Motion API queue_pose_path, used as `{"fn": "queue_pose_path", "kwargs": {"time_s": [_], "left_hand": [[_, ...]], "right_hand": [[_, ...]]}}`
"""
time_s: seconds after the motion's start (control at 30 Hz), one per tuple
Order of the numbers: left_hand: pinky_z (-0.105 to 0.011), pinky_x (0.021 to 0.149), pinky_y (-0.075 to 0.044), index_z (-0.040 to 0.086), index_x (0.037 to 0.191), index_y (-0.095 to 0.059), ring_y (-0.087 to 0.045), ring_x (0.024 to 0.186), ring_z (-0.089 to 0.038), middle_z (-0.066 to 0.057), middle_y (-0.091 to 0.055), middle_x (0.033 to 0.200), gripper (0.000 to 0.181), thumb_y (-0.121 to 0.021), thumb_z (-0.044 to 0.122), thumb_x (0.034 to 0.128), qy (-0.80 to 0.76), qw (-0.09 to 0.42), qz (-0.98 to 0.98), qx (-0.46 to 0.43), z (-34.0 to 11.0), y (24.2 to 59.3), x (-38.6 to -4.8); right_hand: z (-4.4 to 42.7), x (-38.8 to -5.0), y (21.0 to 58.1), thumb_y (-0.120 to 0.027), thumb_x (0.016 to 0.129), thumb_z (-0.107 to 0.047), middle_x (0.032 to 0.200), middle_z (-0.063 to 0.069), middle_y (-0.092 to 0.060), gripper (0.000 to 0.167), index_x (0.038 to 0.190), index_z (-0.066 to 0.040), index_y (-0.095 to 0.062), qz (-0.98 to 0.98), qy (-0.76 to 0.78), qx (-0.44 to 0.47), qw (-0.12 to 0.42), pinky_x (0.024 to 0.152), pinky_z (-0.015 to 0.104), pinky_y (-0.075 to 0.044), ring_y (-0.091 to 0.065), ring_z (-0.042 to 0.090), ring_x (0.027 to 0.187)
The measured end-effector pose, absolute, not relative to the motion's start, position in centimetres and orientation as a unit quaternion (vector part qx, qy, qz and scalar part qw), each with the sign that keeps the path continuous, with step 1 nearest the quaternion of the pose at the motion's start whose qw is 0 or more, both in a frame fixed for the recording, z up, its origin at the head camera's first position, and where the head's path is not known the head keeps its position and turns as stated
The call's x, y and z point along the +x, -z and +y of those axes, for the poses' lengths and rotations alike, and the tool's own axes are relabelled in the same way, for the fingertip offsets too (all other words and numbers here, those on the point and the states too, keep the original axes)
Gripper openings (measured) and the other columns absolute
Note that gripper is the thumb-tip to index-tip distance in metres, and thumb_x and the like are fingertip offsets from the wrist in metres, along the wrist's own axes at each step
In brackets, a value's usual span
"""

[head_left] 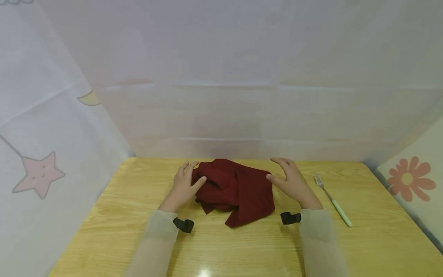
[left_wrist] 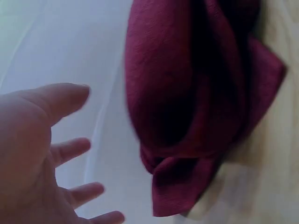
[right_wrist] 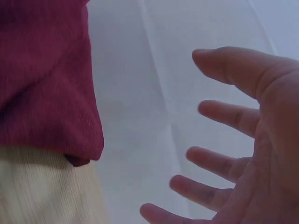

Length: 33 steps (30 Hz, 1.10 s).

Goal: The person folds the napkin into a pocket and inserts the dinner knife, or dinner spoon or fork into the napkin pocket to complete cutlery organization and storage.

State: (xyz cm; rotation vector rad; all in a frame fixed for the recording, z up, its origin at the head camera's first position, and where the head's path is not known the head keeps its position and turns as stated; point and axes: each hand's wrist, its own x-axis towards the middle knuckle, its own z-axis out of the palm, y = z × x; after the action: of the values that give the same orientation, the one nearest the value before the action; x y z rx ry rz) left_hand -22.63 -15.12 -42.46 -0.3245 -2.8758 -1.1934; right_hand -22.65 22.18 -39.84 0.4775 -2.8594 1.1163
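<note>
A dark red cloth lies crumpled on the wooden table, with folds heaped at its left and a flatter flap at its right. At its left side is my left hand, fingers spread; in the left wrist view a gap shows between that hand and the cloth. My right hand is by the cloth's right edge, fingers apart, holding nothing. The right wrist view shows this hand separated from the cloth.
To the right of my right hand, a fork with a pale green handle lies on the table. Pale sheets stand behind the table and at both sides, printed with a pink star and a flower.
</note>
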Motion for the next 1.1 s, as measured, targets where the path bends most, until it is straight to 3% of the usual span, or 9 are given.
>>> {"fn": "queue_pose_path", "kwargs": {"time_s": [0.13,0.27,0.43,0.67,0.77,0.87,0.93,1.03,1.1], "left_hand": [[-0.067,0.113,-0.027,0.008,0.157,-0.032,-0.024,0.146,-0.052,-0.031,-0.021,0.159,0.063,-0.057,0.033,0.1047,0.37,-0.024,-0.921,-0.119,-14.7,43.4,-22.2],[-0.061,0.112,-0.033,0.006,0.156,-0.034,-0.034,0.143,-0.048,-0.028,-0.029,0.157,0.06,-0.056,0.03,0.1052,0.333,-0.053,-0.93,-0.143,-14.7,43.6,-21.7],[-0.059,0.112,-0.034,0.007,0.156,-0.034,-0.037,0.142,-0.044,-0.027,-0.032,0.156,0.06,-0.054,0.033,0.1063,0.335,-0.082,-0.924,-0.163,-14.8,42.8,-21.4],[-0.053,0.114,-0.034,0.009,0.156,-0.036,-0.037,0.144,-0.034,-0.017,-0.042,0.153,0.077,-0.072,0.04,0.0952,0.344,-0.129,-0.905,-0.216,-14.1,41.5,-21.1],[-0.049,0.111,-0.039,0.009,0.155,-0.037,-0.043,0.139,-0.032,-0.018,-0.045,0.15,0.076,-0.077,0.025,0.0922,0.322,-0.115,-0.915,-0.212,-13.9,41.4,-21.1],[-0.044,0.102,-0.045,0.011,0.152,-0.043,-0.054,0.126,-0.025,-0.015,-0.053,0.144,0.065,-0.073,0.011,0.0942,0.314,-0.087,-0.925,-0.194,-13.6,41.3,-21.0],[-0.039,0.09,-0.048,0.011,0.147,-0.05,-0.061,0.107,-0.02,-0.012,-0.06,0.136,0.054,-0.067,0.006,0.0966,0.32,-0.064,-0.927,-0.183,-13.6,41.1,-20.9],[-0.034,0.073,-0.046,0.013,0.135,-0.062,-0.058,0.079,-0.015,-0.007,-0.069,0.122,0.038,-0.06,0.003,0.0988,0.342,-0.02,-0.923,-0.177,-13.7,40.7,-20.7],[-0.033,0.072,-0.046,0.016,0.128,-0.068,-0.058,0.076,-0.013,-0.005,-0.071,0.117,0.032,-0.058,0.004,0.1006,0.359,0.011,-0.916,-0.178,-13.7,40.4,-20.7]], "right_hand": [[21.6,-22.0,40.1,-0.062,0.101,-0.043,0.154,0.024,-0.033,0.064,0.153,-0.011,-0.043,-0.92,-0.358,0.158,-0.006,0.105,0.069,-0.036,-0.034,0.047,0.14],[20.8,-21.6,39.9,-0.066,0.1,-0.037,0.15,0.027,-0.036,0.063,0.151,-0.008,-0.045,-0.921,-0.35,0.156,-0.077,0.104,0.066,-0.038,-0.041,0.047,0.136],[19.5,-21.5,40.2,-0.073,0.095,-0.027,0.138,0.027,-0.046,0.059,0.145,-0.004,-0.051,-0.924,-0.309,0.166,-0.152,0.094,0.052,-0.046,-0.054,0.036,0.112],[18.4,-21.4,40.2,-0.078,0.091,-0.029,0.138,0.022,-0.052,0.06,0.14,-0.002,-0.055,-0.93,-0.266,0.198,-0.159,0.105,0.053,-0.043,-0.05,0.038,0.128],[17.8,-21.2,40.0,-0.079,0.089,-0.035,0.134,0.019,-0.055,0.063,0.139,-0.004,-0.057,-0.928,-0.258,0.219,-0.157,0.105,0.052,-0.043,-0.052,0.036,0.126],[17.1,-21.1,39.9,-0.081,0.087,-0.036,0.125,0.015,-0.056,0.059,0.134,-0.007,-0.06,-0.929,-0.245,0.229,-0.16,0.101,0.051,-0.046,-0.055,0.033,0.117],[16.7,-21.0,40.0,-0.082,0.087,-0.033,0.12,0.012,-0.056,0.051,0.127,-0.009,-0.063,-0.932,-0.237,0.225,-0.159,0.097,0.049,-0.048,-0.055,0.032,0.112],[16.3,-21.1,40.2,-0.081,0.088,-0.027,0.115,0.009,-0.055,0.037,0.116,-0.011,-0.064,-0.937,-0.222,0.22,-0.157,0.091,0.048,-0.049,-0.052,0.031,0.106],[16.2,-21.1,40.3,-0.079,0.09,-0.024,0.112,0.008,-0.055,0.027,0.109,-0.014,-0.064,-0.938,-0.219,0.218,-0.154,0.088,0.046,-0.048,-0.05,0.03,0.102]]}}
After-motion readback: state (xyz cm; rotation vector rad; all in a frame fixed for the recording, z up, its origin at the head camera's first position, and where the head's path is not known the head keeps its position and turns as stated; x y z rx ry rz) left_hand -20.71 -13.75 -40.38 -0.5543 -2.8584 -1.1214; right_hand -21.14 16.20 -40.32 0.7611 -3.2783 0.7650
